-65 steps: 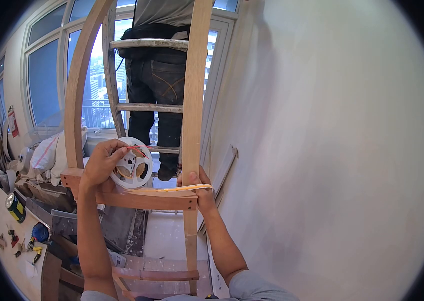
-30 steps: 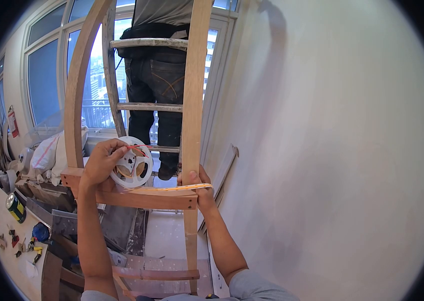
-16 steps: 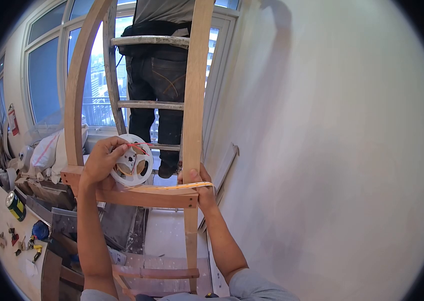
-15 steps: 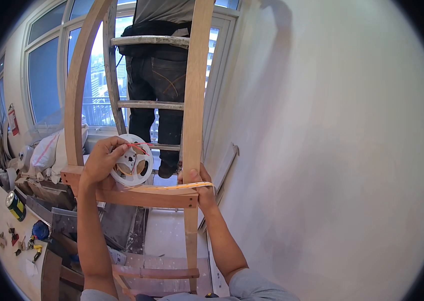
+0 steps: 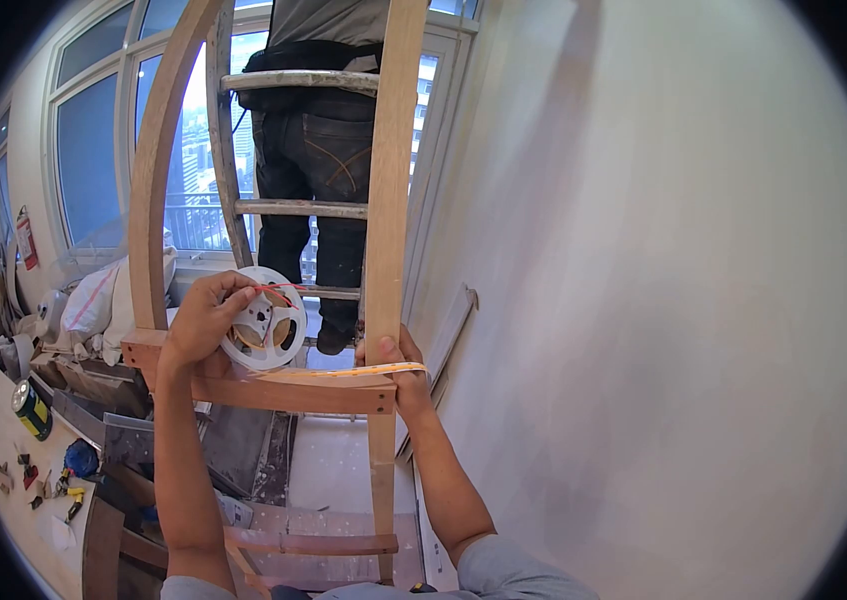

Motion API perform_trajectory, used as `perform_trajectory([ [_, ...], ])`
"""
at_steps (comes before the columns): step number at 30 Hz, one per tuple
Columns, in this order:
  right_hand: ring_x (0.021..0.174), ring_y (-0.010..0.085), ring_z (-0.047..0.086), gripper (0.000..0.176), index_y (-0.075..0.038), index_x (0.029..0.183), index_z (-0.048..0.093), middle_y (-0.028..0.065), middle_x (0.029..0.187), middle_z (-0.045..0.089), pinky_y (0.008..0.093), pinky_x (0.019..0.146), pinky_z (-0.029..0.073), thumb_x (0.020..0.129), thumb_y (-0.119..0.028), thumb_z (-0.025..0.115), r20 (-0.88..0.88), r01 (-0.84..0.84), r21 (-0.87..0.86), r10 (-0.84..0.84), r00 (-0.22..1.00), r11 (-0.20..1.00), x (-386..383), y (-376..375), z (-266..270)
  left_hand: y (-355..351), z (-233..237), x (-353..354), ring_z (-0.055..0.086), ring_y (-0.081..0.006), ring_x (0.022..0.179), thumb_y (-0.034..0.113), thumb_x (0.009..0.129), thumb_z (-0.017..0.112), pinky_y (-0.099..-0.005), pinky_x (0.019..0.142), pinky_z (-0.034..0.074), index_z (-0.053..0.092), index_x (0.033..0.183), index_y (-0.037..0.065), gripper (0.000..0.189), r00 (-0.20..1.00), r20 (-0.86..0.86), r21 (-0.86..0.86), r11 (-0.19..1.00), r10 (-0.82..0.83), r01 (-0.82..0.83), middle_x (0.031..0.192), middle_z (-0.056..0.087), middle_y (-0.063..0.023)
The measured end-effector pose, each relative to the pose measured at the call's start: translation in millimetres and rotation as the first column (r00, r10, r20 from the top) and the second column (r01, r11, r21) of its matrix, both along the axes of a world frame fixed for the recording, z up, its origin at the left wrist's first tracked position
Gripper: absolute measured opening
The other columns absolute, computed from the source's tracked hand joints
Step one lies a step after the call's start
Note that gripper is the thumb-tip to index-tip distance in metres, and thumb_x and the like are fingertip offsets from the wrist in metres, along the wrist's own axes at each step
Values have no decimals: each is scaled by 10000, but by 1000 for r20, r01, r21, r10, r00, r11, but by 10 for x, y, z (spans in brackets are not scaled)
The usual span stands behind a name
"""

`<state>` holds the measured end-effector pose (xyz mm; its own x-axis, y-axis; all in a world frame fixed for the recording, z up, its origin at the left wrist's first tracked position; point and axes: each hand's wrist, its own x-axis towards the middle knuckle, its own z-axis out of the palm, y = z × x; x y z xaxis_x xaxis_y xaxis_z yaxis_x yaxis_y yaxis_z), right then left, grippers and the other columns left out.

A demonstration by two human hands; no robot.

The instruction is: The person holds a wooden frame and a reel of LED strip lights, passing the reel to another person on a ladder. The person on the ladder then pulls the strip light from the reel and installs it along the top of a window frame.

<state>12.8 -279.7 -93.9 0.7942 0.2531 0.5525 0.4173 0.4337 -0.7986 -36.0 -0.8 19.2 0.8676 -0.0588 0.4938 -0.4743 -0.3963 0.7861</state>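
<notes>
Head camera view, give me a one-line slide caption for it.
Left hand on a white plastic reel, right hand at a pale wooden upright, a yellow-and-white strip running between.

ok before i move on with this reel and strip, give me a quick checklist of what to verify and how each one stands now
1. left hand on the white reel: ok, holding it at its side
2. right hand on the wooden post: ok, gripping it
3. led-like strip reaching the right hand: ok, it runs above the crosspiece
4. strip fixed to the crosspiece: cannot tell
5. red wires tucked in: not ok, they stick out over the reel
6. co-worker at the ladder well away from the post: cannot tell, the gap is hard to judge
</notes>
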Motion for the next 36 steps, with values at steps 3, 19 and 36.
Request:
perform_trajectory([
  [3,759,135,592,434,-30,1229,514,73,875,633,277,696,500,982,-387,518,-6,-7,18,7,1000,1000,2,6,-8,12,-19,19,617,-88,761,117,953,574,-242,691,513,649,995,-70,206,1000,2,1,1000,2,-2,860,682,-79],
  [19,766,144,608,398,-45,1199,527,79,881,630,291,700,516,990,-383,507,-6,19,-1,-19,1000,1000,-32,3,28,7,-4,11,607,-79,751,115,955,577,-240,678,511,649,992,-69,201,1000,-7,5,1000,-1,1,849,676,-64],
  [36,764,134,600,425,-50,1219,516,70,881,628,283,692,504,980,-401,520,-32,5,5,-5,999,1000,-41,2,37,10,-9,10,613,-86,761,111,953,575,-246,687,512,648,998,-74,204,1000,8,8,1000,-1,1,856,679,-72],
])
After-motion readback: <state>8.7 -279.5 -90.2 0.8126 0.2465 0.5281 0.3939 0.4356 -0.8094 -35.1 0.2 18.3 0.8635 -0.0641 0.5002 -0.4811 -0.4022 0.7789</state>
